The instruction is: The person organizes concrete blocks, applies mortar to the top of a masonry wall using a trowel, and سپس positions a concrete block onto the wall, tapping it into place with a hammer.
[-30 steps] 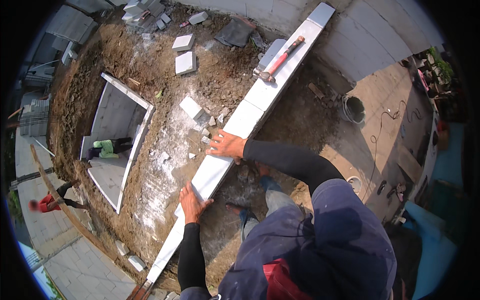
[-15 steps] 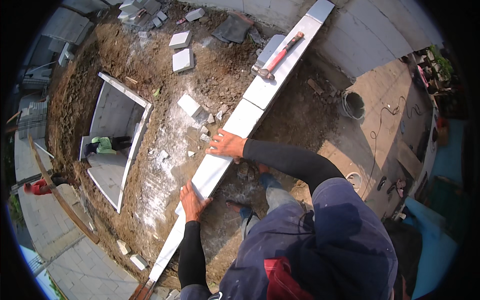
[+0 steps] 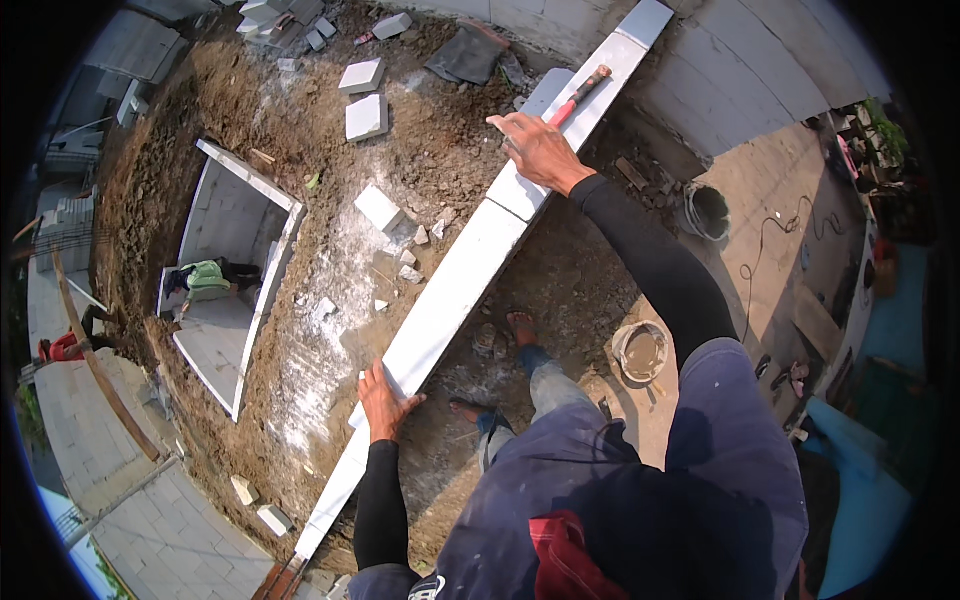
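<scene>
Left hand (image 3: 388, 403) spread on block wall (image 3: 460, 265), reaching across its edges; right hand (image 3: 540, 152) over hammer (image 3: 582, 95) toward wall's far end, can't tell if gripping.

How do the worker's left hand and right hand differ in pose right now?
The left hand rests on the nearer part of the row of white blocks, while the right hand is farther along, at the red-and-black hammer handle. The left hand's fingers point away from the body; the right hand's point toward the upper left. The left hand lies open; the right hand's grip is partly hidden. Both are bare below black sleeves.
</scene>
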Action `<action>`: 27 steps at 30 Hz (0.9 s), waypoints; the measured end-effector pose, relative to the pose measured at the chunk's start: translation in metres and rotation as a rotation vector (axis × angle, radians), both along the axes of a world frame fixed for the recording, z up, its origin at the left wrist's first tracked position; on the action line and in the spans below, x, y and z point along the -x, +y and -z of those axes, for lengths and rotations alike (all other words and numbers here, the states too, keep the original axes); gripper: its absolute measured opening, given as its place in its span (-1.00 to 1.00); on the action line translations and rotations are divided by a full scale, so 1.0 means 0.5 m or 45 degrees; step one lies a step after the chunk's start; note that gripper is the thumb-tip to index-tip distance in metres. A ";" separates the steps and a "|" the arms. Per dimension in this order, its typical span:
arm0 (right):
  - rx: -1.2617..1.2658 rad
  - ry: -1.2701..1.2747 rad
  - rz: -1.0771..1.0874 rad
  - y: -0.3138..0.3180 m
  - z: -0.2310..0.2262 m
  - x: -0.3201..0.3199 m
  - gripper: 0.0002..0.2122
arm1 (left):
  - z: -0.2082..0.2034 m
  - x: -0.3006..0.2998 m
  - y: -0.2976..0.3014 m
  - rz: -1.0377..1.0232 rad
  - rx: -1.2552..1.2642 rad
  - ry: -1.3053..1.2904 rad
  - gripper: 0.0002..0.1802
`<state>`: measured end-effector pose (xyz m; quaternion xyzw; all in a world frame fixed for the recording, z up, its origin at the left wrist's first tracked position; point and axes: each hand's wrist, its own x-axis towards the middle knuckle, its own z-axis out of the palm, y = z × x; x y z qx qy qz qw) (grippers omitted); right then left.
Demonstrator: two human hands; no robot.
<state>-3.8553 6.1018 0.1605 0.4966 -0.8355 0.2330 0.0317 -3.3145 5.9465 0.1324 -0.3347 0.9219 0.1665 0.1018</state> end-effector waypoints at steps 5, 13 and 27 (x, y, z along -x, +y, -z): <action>-0.643 0.300 0.213 0.121 0.061 0.172 -0.48 | 0.000 0.011 0.001 0.009 -0.014 0.010 0.43; -0.704 0.562 0.067 0.107 0.053 0.182 -0.74 | 0.005 0.000 0.007 -0.017 0.034 0.001 0.44; -0.067 -0.793 0.803 0.351 0.023 -0.360 -0.55 | 0.018 -0.015 -0.002 0.023 0.052 0.038 0.66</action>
